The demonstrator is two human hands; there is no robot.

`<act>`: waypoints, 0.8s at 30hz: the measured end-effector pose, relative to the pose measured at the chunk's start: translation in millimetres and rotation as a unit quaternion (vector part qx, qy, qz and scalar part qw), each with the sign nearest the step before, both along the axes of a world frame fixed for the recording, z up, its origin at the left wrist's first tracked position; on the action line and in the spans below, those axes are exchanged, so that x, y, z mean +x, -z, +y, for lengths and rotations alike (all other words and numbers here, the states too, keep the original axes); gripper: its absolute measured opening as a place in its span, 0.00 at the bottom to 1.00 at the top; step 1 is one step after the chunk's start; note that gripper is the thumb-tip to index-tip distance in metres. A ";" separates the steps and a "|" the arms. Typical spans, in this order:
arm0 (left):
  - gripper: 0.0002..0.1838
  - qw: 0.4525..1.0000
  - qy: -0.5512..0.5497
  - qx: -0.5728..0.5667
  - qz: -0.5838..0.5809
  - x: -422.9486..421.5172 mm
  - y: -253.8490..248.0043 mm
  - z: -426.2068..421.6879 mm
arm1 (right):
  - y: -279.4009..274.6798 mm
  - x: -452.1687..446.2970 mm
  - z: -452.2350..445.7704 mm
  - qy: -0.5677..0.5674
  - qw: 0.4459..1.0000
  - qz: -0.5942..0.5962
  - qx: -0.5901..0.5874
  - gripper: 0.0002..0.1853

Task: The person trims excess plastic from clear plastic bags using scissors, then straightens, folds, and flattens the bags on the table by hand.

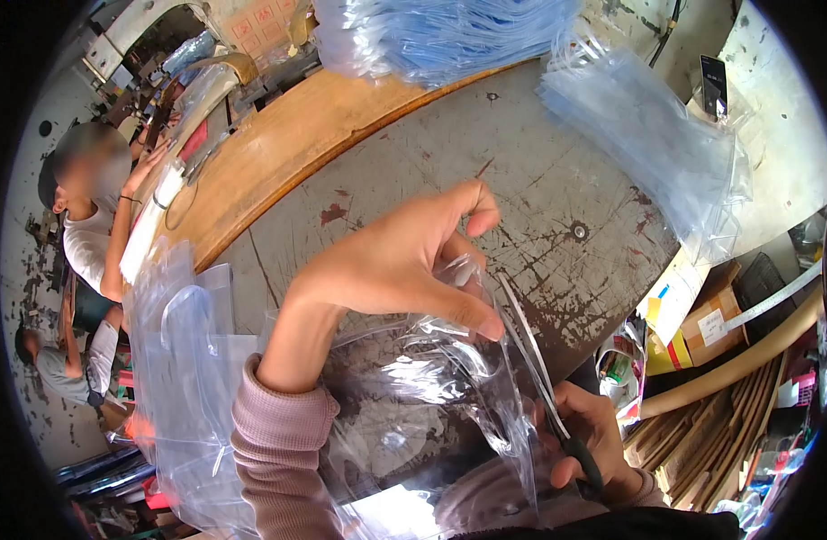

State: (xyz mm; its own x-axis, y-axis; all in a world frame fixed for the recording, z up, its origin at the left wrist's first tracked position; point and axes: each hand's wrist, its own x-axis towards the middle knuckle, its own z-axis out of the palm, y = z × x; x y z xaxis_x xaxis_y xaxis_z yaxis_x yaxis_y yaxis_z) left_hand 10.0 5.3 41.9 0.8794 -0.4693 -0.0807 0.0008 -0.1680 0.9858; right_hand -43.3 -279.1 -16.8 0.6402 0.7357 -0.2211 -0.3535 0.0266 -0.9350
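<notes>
My left hand (391, 261) reaches in from the lower left, its thumb and fingers closed on a clear plastic bag (431, 378). The index finger is bent above the grip. The glossy, crumpled plastic hangs from the pinch toward the front edge. My right hand (598, 436), at the lower right, grips a pair of scissors (537, 364) with dark handles. The blades point up and away, just right of the plastic's edge. Whether the blades touch the plastic, I cannot tell.
The worn grey tabletop (413, 162) has a raised wooden board (296, 126) along its far side. Piles of clear plastic bags (449, 36) lie at the back, right and left. A phone (714, 85) stands far right. Flattened cardboard (719, 432) is below right. Two people sit at left.
</notes>
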 end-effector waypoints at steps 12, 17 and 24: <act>0.20 0.999 -0.041 0.008 -0.016 -7.0 -15.1 11.8 | -6.1 30.4 -9.9 0.155 0.975 -0.128 -0.097 0.30; 0.07 0.976 -0.119 0.043 -0.178 -20.1 -39.7 27.8 | -20.4 71.7 -2.6 0.190 0.857 -0.403 -0.259 0.30; 0.07 0.923 -0.312 0.056 -0.218 -59.9 -82.1 22.1 | -20.9 127.3 16.2 0.121 0.763 -0.575 -0.271 0.27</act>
